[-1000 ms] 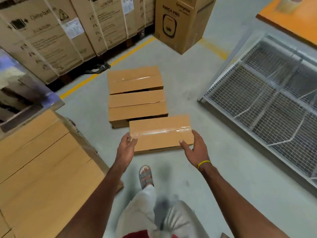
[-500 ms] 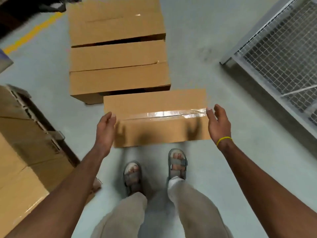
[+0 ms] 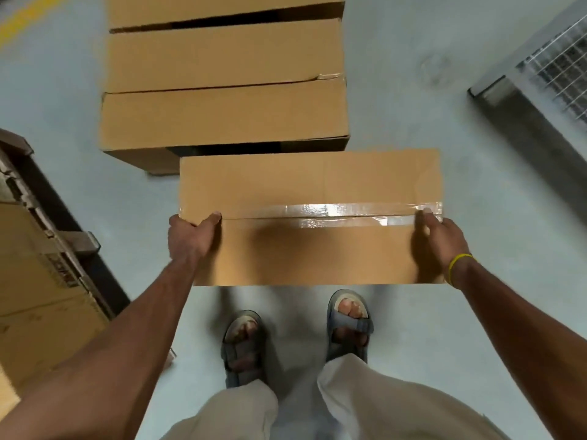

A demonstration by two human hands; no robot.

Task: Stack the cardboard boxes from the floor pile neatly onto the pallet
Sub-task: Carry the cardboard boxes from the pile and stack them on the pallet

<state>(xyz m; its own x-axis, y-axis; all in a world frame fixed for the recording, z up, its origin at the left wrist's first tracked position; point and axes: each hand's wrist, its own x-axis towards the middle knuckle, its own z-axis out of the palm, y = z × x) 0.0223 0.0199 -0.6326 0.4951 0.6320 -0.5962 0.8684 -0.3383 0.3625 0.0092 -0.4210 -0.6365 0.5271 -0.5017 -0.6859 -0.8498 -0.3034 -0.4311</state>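
Observation:
A brown taped cardboard box lies on the floor right in front of my sandalled feet. My left hand grips its left end, thumb on the top by the tape seam, fingers over the side. At the right end my right hand, with a yellow band on the wrist, holds the box the same way. Behind this box sit two more brown boxes side by side on the floor. Stacked boxes on the pallet show at the left edge.
A metal wire-mesh cage panel lies on the floor at the upper right. A yellow floor line runs at the top left. Grey concrete floor surrounds the boxes.
I have leaned down closer to the boxes. Both hands went from hovering open beside the taped box to gripping its two ends.

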